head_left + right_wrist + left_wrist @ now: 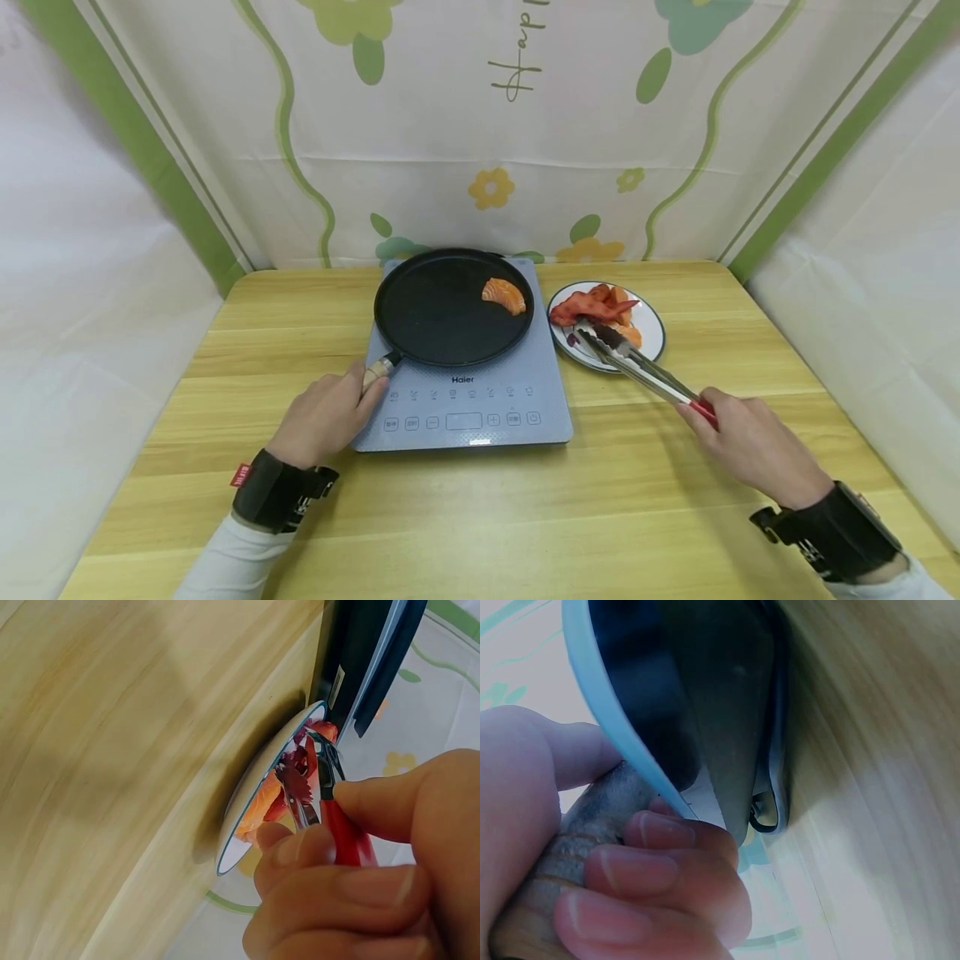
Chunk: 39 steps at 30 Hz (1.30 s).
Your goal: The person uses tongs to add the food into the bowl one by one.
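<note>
The step in hand seems to be picking food from a round white plate with a dark rim (654, 329) with long silver metal tongs with a red grip (651, 373). The right hand (753, 446) has its fingers bent around the red grip, pinching it. The left hand (321, 417) has its fingers curled around the light brown, round handle (375, 371) of a flat, round black pan (442, 312). The pan sits on a pale blue, flat cooker with buttons (543, 404), and the plate is just beside the cooker, on its right, on the yellow wooden bench (480, 525). The tips of the tongs are down at the food, but I cannot tell if they grip a piece. The next move, I think, calls for a firm but soft squeeze, so that one piece comes up without dragging the rest off. The food on the plate is a pile: bright red, wrinkly, bendy-looking strips (588, 306) lie on top, and smooth orange pieces (628, 335) peek out beside them. One curved orange slice with thin white stripes (503, 295) lies flat in the pan, near its right edge.
</note>
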Available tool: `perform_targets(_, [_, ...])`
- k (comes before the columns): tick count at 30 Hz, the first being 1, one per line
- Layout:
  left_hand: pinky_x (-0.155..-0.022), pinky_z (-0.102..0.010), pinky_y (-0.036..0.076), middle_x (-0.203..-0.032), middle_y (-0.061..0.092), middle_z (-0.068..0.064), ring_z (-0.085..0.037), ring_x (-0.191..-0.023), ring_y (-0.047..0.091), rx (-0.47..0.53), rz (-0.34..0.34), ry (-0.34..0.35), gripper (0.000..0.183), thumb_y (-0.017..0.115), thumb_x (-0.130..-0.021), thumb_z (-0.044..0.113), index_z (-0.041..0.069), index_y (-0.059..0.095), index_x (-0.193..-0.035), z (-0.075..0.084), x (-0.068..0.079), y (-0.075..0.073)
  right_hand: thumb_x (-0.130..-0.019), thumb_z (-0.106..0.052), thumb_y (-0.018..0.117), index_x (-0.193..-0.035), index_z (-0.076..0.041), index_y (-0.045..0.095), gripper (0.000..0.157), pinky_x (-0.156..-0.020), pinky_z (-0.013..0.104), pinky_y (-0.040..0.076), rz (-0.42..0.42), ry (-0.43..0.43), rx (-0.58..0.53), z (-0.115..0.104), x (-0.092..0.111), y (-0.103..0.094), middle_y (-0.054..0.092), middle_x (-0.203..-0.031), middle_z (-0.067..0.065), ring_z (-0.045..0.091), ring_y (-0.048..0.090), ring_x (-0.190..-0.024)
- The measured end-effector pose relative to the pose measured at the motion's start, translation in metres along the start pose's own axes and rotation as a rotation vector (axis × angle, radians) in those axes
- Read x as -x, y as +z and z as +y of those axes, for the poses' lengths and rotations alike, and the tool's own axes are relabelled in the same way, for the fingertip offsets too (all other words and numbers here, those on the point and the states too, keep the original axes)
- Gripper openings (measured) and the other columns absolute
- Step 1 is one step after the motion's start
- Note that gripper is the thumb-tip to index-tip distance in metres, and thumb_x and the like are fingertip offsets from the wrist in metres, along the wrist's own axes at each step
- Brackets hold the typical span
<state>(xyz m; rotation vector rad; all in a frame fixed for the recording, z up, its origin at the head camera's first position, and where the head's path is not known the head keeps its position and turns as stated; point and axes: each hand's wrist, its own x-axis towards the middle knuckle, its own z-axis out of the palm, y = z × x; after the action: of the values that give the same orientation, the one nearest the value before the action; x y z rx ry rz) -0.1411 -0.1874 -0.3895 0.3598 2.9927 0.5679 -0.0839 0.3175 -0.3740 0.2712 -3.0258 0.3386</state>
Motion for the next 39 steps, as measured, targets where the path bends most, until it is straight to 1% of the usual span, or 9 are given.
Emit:
perform_targets(4, [-0.049,-0.032,0.034,-0.066,0.043,-0.004,-0.017,-0.056,0.044,-0.003,0.002,0.002,0.037,0.040,-0.100,0.047,0.010,0.045,-0.096,0.000,-0.001,0.000,-0.100,-0.041,0.046,-0.082,-0.014,0.051,0.033,-0.043,0.027,0.027,-0.010,-0.007,0.002,0.002,-0.001,0.002,0.036,-0.061,-0.004,0.010,0.033,-0.047])
perform_targets(10, [-0.049,-0.032,0.034,-0.066,0.044,-0.003,-0.017,-0.057,0.045,-0.004,0.013,0.013,0.038,0.040,-0.100,0.047,0.009,0.046,-0.101,-0.001,-0.002,0.003,-0.101,-0.040,0.045,-0.080,-0.017,0.050,0.032,-0.043,0.027,0.026,-0.006,-0.023,0.020,0.003,-0.003,0.003,0.034,-0.060,-0.004,0.010,0.032,-0.047])
perform_targets(14, [-0.049,-0.032,0.034,-0.066,0.044,-0.003,-0.017,-0.057,0.045,-0.003,0.012,0.012,0.037,0.040,-0.100,0.046,0.010,0.046,-0.100,-0.001,-0.002,0.003,-0.101,-0.038,0.046,-0.080,-0.017,0.050,0.029,-0.043,0.027,0.026,-0.006,-0.040,0.028,0.003,-0.004,0.004,0.035,-0.060,-0.004,0.010,0.033,-0.048])
perform_targets(17, [-0.049,-0.032,0.034,-0.066,0.044,-0.003,-0.017,-0.057,0.045,-0.005,0.009,0.011,0.037,0.040,-0.101,0.046,0.010,0.045,-0.100,-0.001,-0.002,0.002,-0.100,-0.035,0.047,-0.079,-0.018,0.049,0.027,-0.043,0.027,0.026,0.012,-0.061,0.034,0.002,-0.005,0.005,0.034,-0.059,-0.005,0.009,0.032,-0.048])
perform_targets(22, [-0.049,-0.032,0.034,-0.066,0.044,-0.003,-0.017,-0.057,0.045,-0.010,0.009,0.009,0.037,0.040,-0.101,0.046,0.009,0.045,-0.100,0.000,-0.001,0.000,-0.099,-0.030,0.052,-0.076,-0.019,0.048,0.026,-0.043,0.025,0.025,0.081,-0.126,0.051,0.002,-0.005,0.009,0.032,-0.058,-0.009,0.005,0.029,-0.047])
perform_targets(25, [-0.049,-0.032,0.034,-0.066,0.043,-0.004,-0.017,-0.056,0.045,-0.012,0.011,0.008,0.037,0.040,-0.101,0.046,0.009,0.045,-0.100,0.000,-0.001,0.000,-0.099,-0.029,0.053,-0.075,-0.020,0.048,0.025,-0.043,0.024,0.024,0.111,-0.148,0.056,0.002,-0.005,0.012,0.031,-0.058,-0.010,0.004,0.028,-0.047])
perform_targets(29, [-0.049,-0.032,0.034,-0.066,0.044,-0.004,-0.017,-0.057,0.045,-0.014,0.012,0.006,0.039,0.040,-0.101,0.046,0.007,0.046,-0.104,0.000,-0.001,0.001,-0.098,-0.029,0.054,-0.077,-0.020,0.050,0.024,-0.042,0.024,0.023,0.126,-0.161,0.061,0.003,-0.004,0.015,0.030,-0.058,-0.011,0.003,0.027,-0.047])
perform_targets(33, [-0.049,-0.032,0.034,-0.066,0.043,-0.004,-0.017,-0.058,0.045,-0.018,0.012,0.007,0.040,0.040,-0.101,0.046,0.007,0.046,-0.105,0.000,-0.001,0.002,-0.097,-0.028,0.055,-0.078,-0.019,0.051,0.022,-0.042,0.024,0.023,0.137,-0.174,0.063,0.004,-0.003,0.016,0.030,-0.059,-0.011,0.003,0.026,-0.047])
perform_targets(39, [-0.049,-0.032,0.034,-0.066,0.043,-0.004,-0.017,-0.057,0.044,-0.024,0.015,0.008,0.040,0.040,-0.100,0.046,0.007,0.045,-0.105,-0.001,-0.001,0.003,-0.098,-0.028,0.055,-0.080,-0.017,0.053,0.021,-0.042,0.024,0.024,0.120,-0.160,0.050,0.002,-0.002,0.014,0.031,-0.059,-0.010,0.003,0.028,-0.047])
